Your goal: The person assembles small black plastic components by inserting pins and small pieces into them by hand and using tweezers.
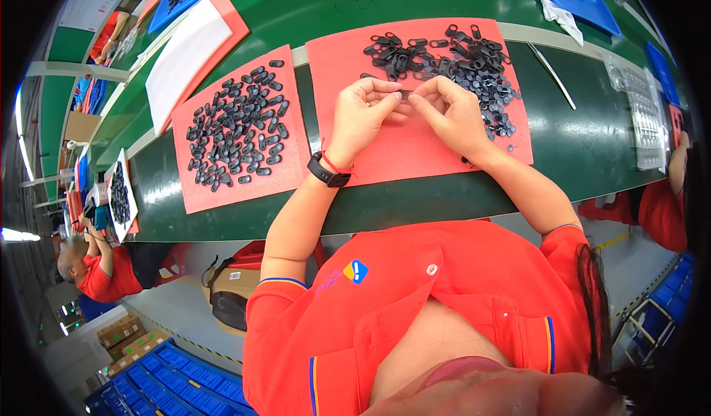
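both hands, left hand (361,112) and right hand (452,112), pinch one small black part (404,95) between fingertips above the red mat (415,149); a loose grip could drop it among the black parts pile (452,57).

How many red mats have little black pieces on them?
2: one red mat left of the hands, spread with black pieces; another under both hands, pile at its far end. Others may be hidden.
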`<state>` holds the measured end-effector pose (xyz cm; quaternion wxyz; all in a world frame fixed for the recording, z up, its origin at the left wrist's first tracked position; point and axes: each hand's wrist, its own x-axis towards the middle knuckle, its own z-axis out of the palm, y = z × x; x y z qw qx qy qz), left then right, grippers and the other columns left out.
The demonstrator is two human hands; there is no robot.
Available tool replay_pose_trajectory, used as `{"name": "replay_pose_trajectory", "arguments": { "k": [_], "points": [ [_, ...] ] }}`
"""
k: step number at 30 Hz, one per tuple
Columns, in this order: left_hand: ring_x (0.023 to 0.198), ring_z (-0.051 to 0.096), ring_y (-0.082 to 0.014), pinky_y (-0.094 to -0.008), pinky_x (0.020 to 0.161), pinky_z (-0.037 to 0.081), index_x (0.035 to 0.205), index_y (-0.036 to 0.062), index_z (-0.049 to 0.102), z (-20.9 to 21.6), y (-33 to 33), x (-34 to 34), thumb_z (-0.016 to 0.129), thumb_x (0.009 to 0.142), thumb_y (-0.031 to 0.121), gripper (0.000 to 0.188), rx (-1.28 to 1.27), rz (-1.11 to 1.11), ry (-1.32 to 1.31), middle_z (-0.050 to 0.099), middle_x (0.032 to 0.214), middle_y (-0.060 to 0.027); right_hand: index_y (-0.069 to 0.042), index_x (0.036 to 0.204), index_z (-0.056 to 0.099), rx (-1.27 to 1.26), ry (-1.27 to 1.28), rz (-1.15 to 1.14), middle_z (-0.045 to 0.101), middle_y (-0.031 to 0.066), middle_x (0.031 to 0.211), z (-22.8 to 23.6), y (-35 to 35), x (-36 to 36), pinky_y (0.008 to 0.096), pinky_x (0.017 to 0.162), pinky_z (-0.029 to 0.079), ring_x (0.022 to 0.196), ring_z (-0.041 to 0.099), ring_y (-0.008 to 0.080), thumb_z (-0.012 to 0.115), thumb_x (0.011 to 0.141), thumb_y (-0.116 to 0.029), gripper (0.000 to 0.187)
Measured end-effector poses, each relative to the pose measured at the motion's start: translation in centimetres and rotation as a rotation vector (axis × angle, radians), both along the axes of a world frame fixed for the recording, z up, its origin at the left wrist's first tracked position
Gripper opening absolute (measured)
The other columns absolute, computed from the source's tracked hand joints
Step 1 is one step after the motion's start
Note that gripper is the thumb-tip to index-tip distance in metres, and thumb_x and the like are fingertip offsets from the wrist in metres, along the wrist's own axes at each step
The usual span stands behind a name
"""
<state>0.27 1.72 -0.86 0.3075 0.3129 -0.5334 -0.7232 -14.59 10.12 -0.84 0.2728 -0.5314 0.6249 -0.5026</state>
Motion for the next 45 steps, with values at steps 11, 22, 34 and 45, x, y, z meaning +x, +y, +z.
{"name": "replay_pose_trajectory", "arguments": {
  "k": [11, 22, 34, 45],
  "points": [
    [0.077, 0.066, -0.0194, -0.0271, 0.069, 0.056, 0.097, -0.0079, 0.056, -0.4, 0.0, -0.1, 0.056, 0.085, 0.001, 0.014, 0.004, -0.067, -0.052, 0.064, 0.089, -0.0165, 0.0, 0.079, 0.06, 0.081, 0.054, -0.024, 0.056, 0.0004, 0.061, -0.1, -0.1, -0.2, 0.0217, 0.049, 0.038, 0.053, 0.047, 0.0041, 0.064, 0.08, -0.012, 0.013],
    [0.073, 0.065, -0.0175, -0.026, 0.066, 0.056, 0.097, -0.0073, 0.055, -0.4, 0.2, 0.1, 0.057, 0.084, -0.001, 0.014, -0.011, -0.067, -0.052, 0.063, 0.088, -0.0151, 0.0, 0.077, 0.056, 0.108, 0.025, -0.012, 0.054, -0.0002, 0.059, 0.5, -0.1, -0.1, 0.0217, 0.049, 0.038, 0.053, 0.047, 0.0039, 0.065, 0.079, -0.013, 0.016],
    [0.07, 0.065, -0.0165, -0.0244, 0.062, 0.054, 0.094, -0.0063, 0.059, 0.9, 0.4, 0.2, 0.06, 0.083, 0.001, 0.013, 0.065, -0.07, 0.018, 0.065, 0.083, -0.0137, -0.002, 0.092, 0.06, 0.248, -0.223, 0.112, 0.056, -0.0038, 0.067, 0.8, -0.2, -0.9, 0.018, 0.048, 0.034, 0.054, 0.045, 0.0008, 0.063, 0.083, -0.018, 0.018],
    [0.069, 0.066, -0.0198, -0.0269, 0.059, 0.056, 0.093, -0.0083, 0.056, 0.7, 0.5, 0.2, 0.059, 0.083, -0.001, 0.013, 0.084, -0.102, 0.001, 0.064, 0.086, -0.0164, -0.002, 0.086, 0.059, 0.267, -0.272, 0.135, 0.055, -0.0042, 0.066, 0.5, -0.2, -1.0, 0.0174, 0.048, 0.032, 0.055, 0.045, 0.0002, 0.063, 0.083, -0.017, 0.016]
  ]
}}
